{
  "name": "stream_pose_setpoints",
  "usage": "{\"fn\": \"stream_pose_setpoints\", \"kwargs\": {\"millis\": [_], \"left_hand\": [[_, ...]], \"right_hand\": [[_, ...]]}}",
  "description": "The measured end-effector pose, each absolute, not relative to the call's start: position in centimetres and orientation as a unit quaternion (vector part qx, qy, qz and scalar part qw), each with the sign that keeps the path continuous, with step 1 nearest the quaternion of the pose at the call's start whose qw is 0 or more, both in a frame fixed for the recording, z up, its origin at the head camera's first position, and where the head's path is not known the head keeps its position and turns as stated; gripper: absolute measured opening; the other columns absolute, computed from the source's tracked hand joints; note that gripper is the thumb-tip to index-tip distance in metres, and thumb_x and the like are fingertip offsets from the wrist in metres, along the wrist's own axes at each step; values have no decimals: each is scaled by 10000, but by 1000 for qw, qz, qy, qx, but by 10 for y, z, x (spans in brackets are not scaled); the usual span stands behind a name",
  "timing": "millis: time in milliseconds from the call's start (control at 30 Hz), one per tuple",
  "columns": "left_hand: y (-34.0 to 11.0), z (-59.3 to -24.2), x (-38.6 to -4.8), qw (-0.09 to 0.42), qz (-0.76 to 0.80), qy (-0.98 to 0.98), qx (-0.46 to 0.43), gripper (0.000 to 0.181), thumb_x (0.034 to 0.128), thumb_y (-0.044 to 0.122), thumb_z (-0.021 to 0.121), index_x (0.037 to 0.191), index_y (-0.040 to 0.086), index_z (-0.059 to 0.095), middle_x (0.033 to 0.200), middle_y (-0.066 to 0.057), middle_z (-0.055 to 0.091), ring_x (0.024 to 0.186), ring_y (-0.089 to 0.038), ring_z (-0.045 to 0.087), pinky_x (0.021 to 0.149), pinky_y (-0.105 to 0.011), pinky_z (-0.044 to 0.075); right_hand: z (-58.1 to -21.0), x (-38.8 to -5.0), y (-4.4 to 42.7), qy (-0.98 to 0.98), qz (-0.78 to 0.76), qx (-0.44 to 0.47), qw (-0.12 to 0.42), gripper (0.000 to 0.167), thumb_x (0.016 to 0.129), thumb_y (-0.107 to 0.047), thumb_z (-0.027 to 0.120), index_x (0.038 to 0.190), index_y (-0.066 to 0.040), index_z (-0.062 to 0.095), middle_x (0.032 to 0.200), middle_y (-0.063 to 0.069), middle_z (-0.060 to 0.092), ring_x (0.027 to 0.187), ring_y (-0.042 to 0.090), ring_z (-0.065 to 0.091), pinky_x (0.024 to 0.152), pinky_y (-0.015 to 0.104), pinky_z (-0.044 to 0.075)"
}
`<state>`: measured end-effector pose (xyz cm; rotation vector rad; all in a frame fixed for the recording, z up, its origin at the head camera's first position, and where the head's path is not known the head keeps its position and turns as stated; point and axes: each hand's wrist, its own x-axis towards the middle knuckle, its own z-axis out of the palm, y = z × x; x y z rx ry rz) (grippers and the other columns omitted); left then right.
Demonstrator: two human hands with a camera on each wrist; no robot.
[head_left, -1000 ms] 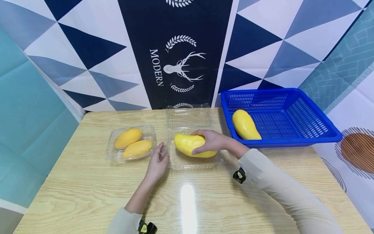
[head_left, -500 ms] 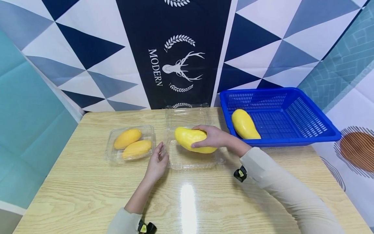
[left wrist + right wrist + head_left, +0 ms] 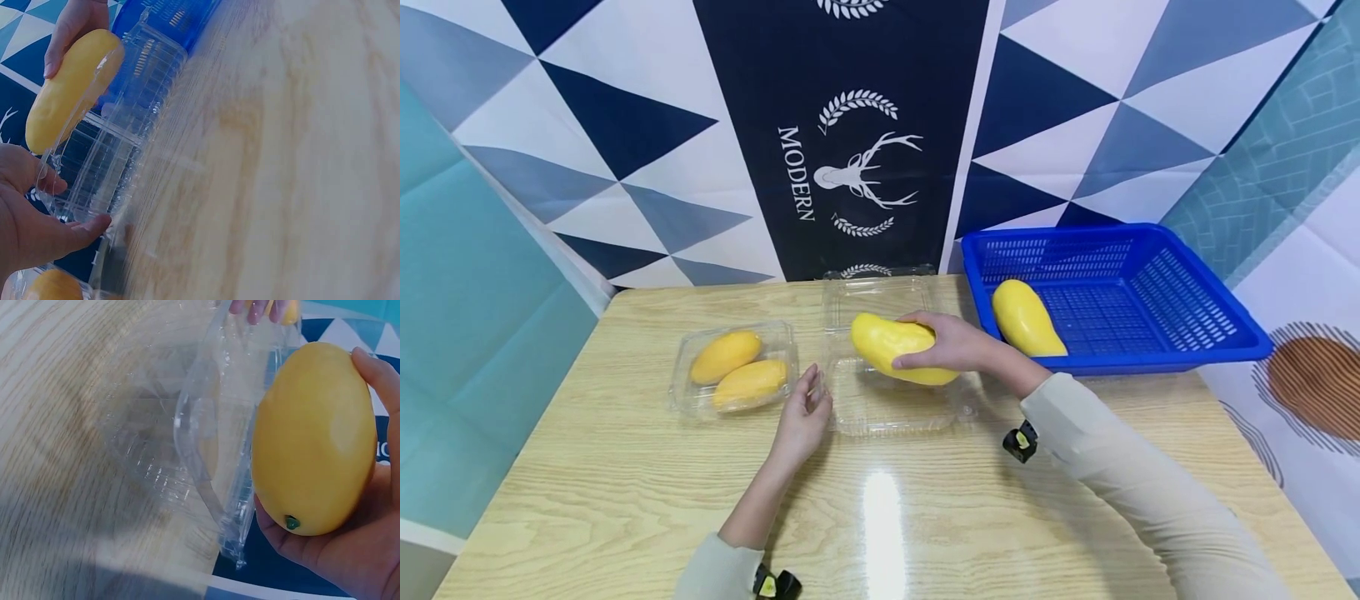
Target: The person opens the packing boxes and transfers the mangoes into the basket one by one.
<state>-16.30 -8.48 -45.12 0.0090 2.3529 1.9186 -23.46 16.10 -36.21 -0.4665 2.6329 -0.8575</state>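
Observation:
My right hand (image 3: pixel 953 342) grips a large yellow mango (image 3: pixel 891 343), fingers behind it and thumb in front. A small green stem shows on this mango (image 3: pixel 312 444) in the right wrist view. The mango is held above an open clear plastic clamshell container (image 3: pixel 891 417), whose lid (image 3: pixel 883 302) leans back toward the wall. At the container's left side, my left hand (image 3: pixel 802 419) holds its wall. In the left wrist view, the fingers of that hand (image 3: pixel 37 219) reach over the rim and the thumb lies against the outside.
Left of the open container sits a second clear container (image 3: pixel 683 398) with two orange-yellow mangoes (image 3: pixel 726 357) inside. A blue basket (image 3: pixel 1131 364) at the back right holds one yellow mango (image 3: pixel 1026 319). Behind the wooden table (image 3: pixel 700 492) hangs a patterned cloth (image 3: pixel 865 75).
My right hand has raised the mango up out of the open container, tilting it slightly. My left hand has stayed at the container's side.

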Motion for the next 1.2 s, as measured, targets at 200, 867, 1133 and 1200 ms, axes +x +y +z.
{"fn": "stream_pose_setpoints", "kwargs": {"millis": [200,867,1133,1200], "left_hand": [[-85,-451,-163,48,628,777,1,591,945,58,461,1472,-3,199,1511,-228,238,1348,-398,330,1118,-441,341],[-85,-453,-163,42,630,775,9,588,939,36,460,1463,-27,202,1506,-241,237,1346,-404,331,1127,-436,325],[-86,-453,-163,44,636,770,13,587,945,44,454,1466,-25,192,1508,-246,228,1352,-408,316,1131,-445,318],[-86,-452,-163,48,636,770,13,586,952,57,449,1470,-18,185,1512,-241,222,1358,-406,306,1134,-448,314]], "right_hand": [[-359,-234,162,924,-310,-157,160,816,712,-591,714,1377,-204,442,1228,34,556,995,211,523,862,333,484],[-350,-235,172,932,-314,-133,122,852,715,-653,671,1405,-226,410,1143,45,577,909,208,529,719,270,478],[-343,-237,179,937,-313,-116,107,864,731,-653,655,1426,-220,382,1156,59,566,929,229,523,733,285,474],[-341,-237,181,937,-316,-106,104,872,729,-660,651,1432,-227,370,1167,63,559,937,233,521,738,289,474]]}}
